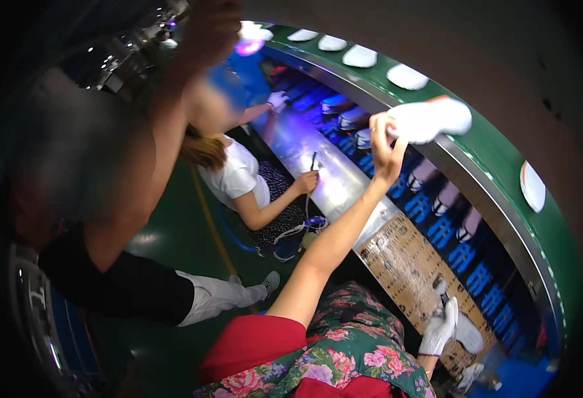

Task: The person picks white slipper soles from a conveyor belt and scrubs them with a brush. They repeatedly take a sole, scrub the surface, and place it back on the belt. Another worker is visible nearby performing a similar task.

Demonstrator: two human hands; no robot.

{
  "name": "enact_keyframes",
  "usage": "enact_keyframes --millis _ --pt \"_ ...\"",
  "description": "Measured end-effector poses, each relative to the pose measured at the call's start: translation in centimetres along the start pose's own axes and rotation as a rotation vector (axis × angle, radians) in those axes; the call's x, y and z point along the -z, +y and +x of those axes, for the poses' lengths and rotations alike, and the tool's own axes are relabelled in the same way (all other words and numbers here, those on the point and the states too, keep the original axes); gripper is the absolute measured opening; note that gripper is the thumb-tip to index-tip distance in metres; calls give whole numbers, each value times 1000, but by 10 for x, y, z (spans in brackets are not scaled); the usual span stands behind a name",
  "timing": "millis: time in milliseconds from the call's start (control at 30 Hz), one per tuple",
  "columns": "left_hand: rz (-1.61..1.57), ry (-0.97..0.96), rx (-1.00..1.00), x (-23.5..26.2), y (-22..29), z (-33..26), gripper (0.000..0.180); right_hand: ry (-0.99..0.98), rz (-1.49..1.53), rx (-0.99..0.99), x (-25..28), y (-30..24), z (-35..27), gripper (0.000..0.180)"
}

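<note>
My bare left hand [388, 149] is raised over the bench and pinches the near end of a white shoe sole [434, 121], held above the edge of the green conveyor belt [497, 149]. Low on the right, my right hand [439, 330] wears a white knitted glove. Its fingers are closed about a small brush-like tool [440, 285] with a dark shaft, whose exact kind is unclear. Beside that hand a pale grey sole [469, 333] lies on the brown patterned bench cover [397, 255].
Several white soles, such as this one [532, 186], ride the belt. Shoes [422, 174] stand on a blue-lit rack under it. A seated co-worker [238, 172] holds a thin tool at the metal bench [321, 172]. Another person [126, 278] stands close on my left, an arm raised.
</note>
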State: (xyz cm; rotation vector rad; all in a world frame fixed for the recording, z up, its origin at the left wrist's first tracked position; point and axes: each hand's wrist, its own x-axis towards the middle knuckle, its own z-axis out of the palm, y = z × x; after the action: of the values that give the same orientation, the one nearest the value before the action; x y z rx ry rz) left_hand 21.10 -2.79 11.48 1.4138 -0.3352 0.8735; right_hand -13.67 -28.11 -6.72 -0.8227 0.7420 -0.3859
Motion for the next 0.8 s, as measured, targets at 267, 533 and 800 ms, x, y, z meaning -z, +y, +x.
enact_keyframes --millis 267,533,800 --pt "-262 155 443 131 39 -45 50 -108 75 20 7 -33 24 36" --pt "-428 -360 997 98 26 -178 24 -338 182 -25 -45 -72 -3 34" --pt "-524 -412 1313 71 55 -248 37 -466 127 -108 -112 -78 -64 28"
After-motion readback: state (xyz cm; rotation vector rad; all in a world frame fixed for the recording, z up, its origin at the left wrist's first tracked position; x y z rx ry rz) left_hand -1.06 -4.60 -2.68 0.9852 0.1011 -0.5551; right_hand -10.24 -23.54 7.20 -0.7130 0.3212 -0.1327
